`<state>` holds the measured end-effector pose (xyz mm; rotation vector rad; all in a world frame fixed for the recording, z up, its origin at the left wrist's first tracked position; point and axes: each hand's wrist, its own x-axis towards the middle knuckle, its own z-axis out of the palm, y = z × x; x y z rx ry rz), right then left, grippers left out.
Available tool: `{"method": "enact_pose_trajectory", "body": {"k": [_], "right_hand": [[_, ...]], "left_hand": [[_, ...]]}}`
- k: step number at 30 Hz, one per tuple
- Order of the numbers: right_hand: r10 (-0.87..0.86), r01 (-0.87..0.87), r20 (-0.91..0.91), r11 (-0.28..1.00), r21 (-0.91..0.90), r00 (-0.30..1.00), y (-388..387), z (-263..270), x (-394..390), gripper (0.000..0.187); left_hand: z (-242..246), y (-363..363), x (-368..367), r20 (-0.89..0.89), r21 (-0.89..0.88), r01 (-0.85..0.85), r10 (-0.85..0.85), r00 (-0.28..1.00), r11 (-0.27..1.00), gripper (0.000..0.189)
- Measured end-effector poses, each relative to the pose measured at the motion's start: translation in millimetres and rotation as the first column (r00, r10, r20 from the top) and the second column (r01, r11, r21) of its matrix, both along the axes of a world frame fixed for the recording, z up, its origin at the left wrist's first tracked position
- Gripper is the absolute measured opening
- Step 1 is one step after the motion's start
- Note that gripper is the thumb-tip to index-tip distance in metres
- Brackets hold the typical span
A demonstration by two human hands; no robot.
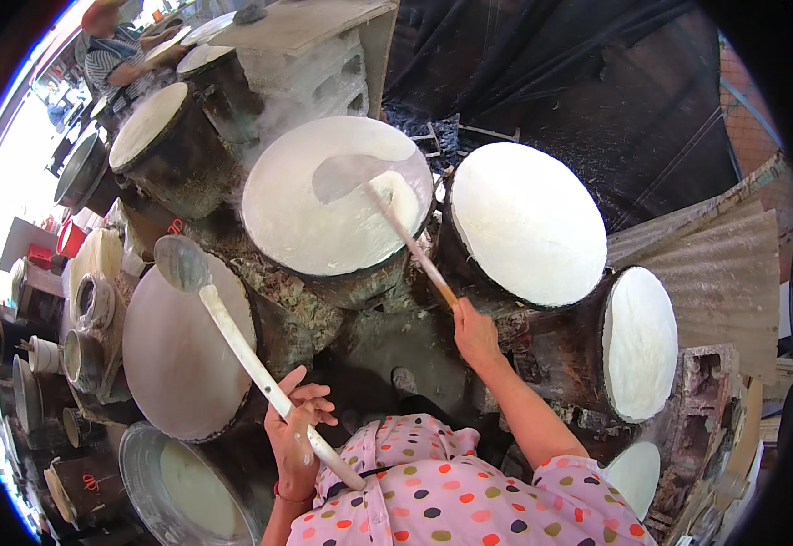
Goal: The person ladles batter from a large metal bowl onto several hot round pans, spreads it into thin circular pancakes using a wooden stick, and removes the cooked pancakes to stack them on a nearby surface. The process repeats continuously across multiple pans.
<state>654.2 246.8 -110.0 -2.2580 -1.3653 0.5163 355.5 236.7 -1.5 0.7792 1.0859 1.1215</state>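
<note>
My right hand (479, 336) grips the wooden handle (423, 259) of a long tool. It slants up over a round, white-topped steaming drum (301, 225), and its blurred far end meets the wet white layer. A grey, semi-transparent patch spreads beside that end; whether it is the tool's head, I cannot tell. My left hand (294, 437) holds a ladle by its long white handle (253, 365), with several fingers apart from it. The ladle's metal bowl (183, 264) hangs at the edge of a second round cover (181, 355). The handle's lower end meets my spotted shirt.
Right of the middle drum stand more white-topped drums (526, 222) (640, 345). A metal basin (191, 488) of pale liquid lies at lower left. Concrete blocks (703, 389) edge the right side. At the far upper left, a person (120, 65) works over another drum.
</note>
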Motion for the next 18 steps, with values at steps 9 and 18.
{"method": "enact_pose_trajectory", "body": {"k": [9, 18], "right_hand": [[-0.135, 0.138, 0.096, 0.99, -0.03, 0.986, 156.3, 5.5, 28.8, 0.02], [-0.164, 0.182, -0.096, 0.959, 0.218, 0.982, 172.6, 28.3, 32.4, 0.038]], "left_hand": [[8.4, 3.5, 3.8, -0.047, -0.035, -0.063, 0.061, 0.997, 0.997, 0.041], [7.6, 1.9, -5.1, -0.083, -0.056, -0.16, 0.155, 0.984, 0.986, 0.043]]}}
